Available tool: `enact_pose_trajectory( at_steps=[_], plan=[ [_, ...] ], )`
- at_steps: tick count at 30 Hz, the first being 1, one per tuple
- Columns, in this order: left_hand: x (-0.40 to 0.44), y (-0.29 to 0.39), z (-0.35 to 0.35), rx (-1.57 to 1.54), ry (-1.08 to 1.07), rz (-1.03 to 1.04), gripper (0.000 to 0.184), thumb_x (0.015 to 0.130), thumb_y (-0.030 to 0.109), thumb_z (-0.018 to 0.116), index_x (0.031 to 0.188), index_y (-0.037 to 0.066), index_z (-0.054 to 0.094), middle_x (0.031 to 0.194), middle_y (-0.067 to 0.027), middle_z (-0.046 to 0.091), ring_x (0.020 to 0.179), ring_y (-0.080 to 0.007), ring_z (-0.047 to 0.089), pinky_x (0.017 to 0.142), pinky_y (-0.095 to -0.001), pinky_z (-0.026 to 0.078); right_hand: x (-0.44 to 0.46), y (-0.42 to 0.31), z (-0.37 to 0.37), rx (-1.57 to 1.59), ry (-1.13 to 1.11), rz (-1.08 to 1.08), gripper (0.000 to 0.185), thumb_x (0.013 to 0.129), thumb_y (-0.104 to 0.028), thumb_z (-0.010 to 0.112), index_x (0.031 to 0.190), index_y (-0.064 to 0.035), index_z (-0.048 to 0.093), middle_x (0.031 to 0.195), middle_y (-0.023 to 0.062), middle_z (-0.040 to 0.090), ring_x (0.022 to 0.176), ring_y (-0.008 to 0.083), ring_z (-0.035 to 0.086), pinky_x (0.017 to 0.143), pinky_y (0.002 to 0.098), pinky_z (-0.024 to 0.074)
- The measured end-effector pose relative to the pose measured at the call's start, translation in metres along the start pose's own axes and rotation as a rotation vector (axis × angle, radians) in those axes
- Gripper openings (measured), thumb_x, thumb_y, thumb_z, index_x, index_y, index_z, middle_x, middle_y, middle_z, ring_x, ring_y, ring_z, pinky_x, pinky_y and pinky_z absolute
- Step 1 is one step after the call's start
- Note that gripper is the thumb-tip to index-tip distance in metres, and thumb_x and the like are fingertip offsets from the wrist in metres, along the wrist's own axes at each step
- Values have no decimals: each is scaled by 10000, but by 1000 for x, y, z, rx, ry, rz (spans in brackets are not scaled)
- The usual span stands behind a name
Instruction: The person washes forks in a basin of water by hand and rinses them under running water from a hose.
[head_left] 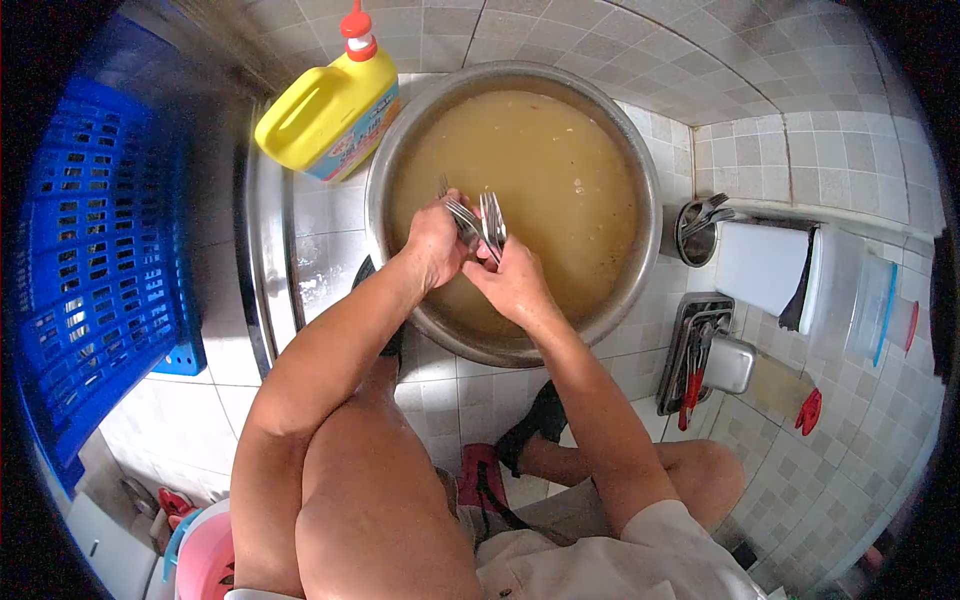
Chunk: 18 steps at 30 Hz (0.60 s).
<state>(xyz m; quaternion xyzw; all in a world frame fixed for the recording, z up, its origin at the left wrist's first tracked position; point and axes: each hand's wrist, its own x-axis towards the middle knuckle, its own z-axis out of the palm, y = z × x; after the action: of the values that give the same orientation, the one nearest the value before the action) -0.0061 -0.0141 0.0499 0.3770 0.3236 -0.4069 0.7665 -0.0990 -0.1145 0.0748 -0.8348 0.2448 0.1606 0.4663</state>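
Presently: left hand [435, 240] and right hand [510, 284], both closed around metal forks [491, 225], over 1 round basin [649, 200] of murky liquid [545, 160]; 1 yellow jug [335, 112] alongside.

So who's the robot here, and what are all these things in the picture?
There's no robot! These are a person's own bare hands, seen by a camera worn on their head, looking down. There's just one picture; its round, bendy look comes from the camera.

The left hand and right hand hold metal forks over a big round basin of cloudy, brownish water. It stands on a tiled floor. Beside it are a yellow bottle with a red pump and a metal cup of cutlery. The blue thing is a plastic basket.
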Motion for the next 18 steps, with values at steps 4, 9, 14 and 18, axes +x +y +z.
enact_pose_trajectory(
  at_steps=[4, 9, 14, 18],
  plan=[
    [-6, -4, 4, -77, 30, -29, 244, 987, 244, 373, 960, 34, 493, 774, -102, 560, 713, -226, 577, 639, -383, 508, 5, 7, 2, -123, 89, -6, 337, 730, -158, 694, 1003, 6, 581, 796, 114, 632, 718, 215, 612, 696, 349, 497],
    [-13, 0, 6, 73, -9, -9, 297, 997, 272, 344, 977, 26, 508, 787, -105, 563, 705, -214, 578, 622, -382, 522, 8, 19, -5, -124, 45, -16, 281, 734, -175, 670, 908, 15, 558, 802, 147, 642, 727, 258, 625, 713, 373, 492],
    [-6, -3, 2, 150, -98, -20, 326, 1004, 282, 317, 980, 29, 521, 787, -100, 577, 688, -211, 582, 594, -377, 528, 8, 23, -9, -137, 70, -30, 226, 740, -156, 647, 855, 17, 558, 756, 123, 628, 688, 217, 603, 669, 346, 484],
    [-6, 1, -3, 203, -73, -24, 315, 1002, 296, 329, 990, 57, 534, 788, -81, 593, 686, -201, 585, 599, -354, 512, 11, 29, -16, 104, 10, -95, 174, 758, -155, 630, 835, -3, 597, 687, 103, 611, 616, 191, 575, 598, 323, 466]
  ],
)
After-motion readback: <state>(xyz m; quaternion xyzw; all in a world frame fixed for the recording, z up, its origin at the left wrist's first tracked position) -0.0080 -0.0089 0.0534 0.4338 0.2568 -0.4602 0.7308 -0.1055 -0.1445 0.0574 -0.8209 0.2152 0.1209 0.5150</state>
